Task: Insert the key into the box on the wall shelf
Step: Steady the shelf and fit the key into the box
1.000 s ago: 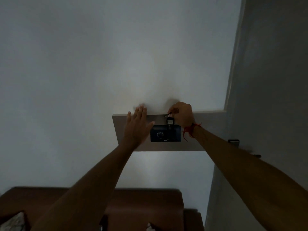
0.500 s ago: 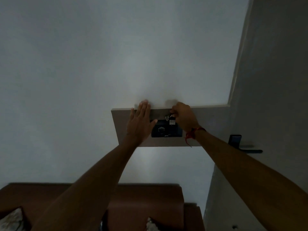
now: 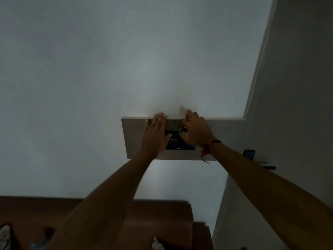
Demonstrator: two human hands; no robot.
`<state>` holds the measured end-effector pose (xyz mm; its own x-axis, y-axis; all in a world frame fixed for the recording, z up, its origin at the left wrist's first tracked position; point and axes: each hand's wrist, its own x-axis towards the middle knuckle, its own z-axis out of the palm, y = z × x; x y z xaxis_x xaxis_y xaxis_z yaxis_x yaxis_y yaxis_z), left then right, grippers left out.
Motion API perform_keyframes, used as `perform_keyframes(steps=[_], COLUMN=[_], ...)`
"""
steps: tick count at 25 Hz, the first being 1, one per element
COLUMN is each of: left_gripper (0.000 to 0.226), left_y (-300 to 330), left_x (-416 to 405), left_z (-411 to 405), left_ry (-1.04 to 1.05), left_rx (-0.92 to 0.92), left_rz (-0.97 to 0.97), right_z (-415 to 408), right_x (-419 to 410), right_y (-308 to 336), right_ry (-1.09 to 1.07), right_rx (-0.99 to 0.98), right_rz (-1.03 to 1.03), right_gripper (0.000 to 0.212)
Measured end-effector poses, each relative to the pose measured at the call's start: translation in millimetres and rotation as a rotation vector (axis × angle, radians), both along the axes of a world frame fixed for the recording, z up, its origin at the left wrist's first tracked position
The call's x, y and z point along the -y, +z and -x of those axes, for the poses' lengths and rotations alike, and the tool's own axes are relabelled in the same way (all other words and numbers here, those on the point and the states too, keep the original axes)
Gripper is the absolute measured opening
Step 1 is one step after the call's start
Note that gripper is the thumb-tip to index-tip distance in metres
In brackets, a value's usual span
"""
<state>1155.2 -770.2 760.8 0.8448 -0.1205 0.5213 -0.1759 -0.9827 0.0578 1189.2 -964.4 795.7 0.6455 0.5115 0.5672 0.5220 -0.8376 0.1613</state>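
Note:
A small black box point(image 3: 180, 144) with a round dial on its front sits on the pale wall shelf point(image 3: 133, 138). My left hand point(image 3: 155, 136) lies flat against the box's left end, fingers straight and the thumb touching its front. My right hand point(image 3: 196, 131) covers the box's right part, its fingers stretched up towards the wall. The small silvery key point(image 3: 182, 129) shows at the top of the box, in the gap between my right thumb and forefinger. Whether it sits in a lock is hidden.
A grey door with a dark handle point(image 3: 259, 159) stands right of the shelf. Below, a brown wooden headboard point(image 3: 162, 221) spans the bottom, with cushions point(image 3: 5, 235) at the lower left. The wall above the shelf is plain white.
My right hand has gone from a tight pinch on the key to stretched-out fingers. My left hand has slid closer against the box.

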Motion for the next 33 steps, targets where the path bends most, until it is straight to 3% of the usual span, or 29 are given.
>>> perform_keyframes(steps=[7,13,17,23,28,33], left_gripper=[0.077,0.078,0.080,0.079,0.079,0.080], left_y=[2,1,-2,-4,-5,-7], left_x=[-1,0,2,1,5,5], left_z=[1,1,-1,-2,-2,-4], left_ry=[-0.002,0.005,0.020,0.020,0.021,0.042], left_rx=[-0.029,-0.015,-0.009,0.001,-0.002,0.006], left_rz=[-0.013,-0.025,-0.027,-0.023,-0.003,0.006], right_z=[-7,-21,-20,-9,-1,-1], right_x=[-16,-16,-5,18,6,-5], right_y=[4,11,9,6,1,-7], right_ry=[0.004,0.057,0.100,0.211,0.131,0.075], right_rx=[-0.079,-0.332,-0.327,-0.355,-0.261,-0.148], right_rz=[-0.089,-0.488,-0.364,-0.360,-0.351,-0.199], right_gripper=[0.015,0.012,0.010,0.033,0.019,0.024])
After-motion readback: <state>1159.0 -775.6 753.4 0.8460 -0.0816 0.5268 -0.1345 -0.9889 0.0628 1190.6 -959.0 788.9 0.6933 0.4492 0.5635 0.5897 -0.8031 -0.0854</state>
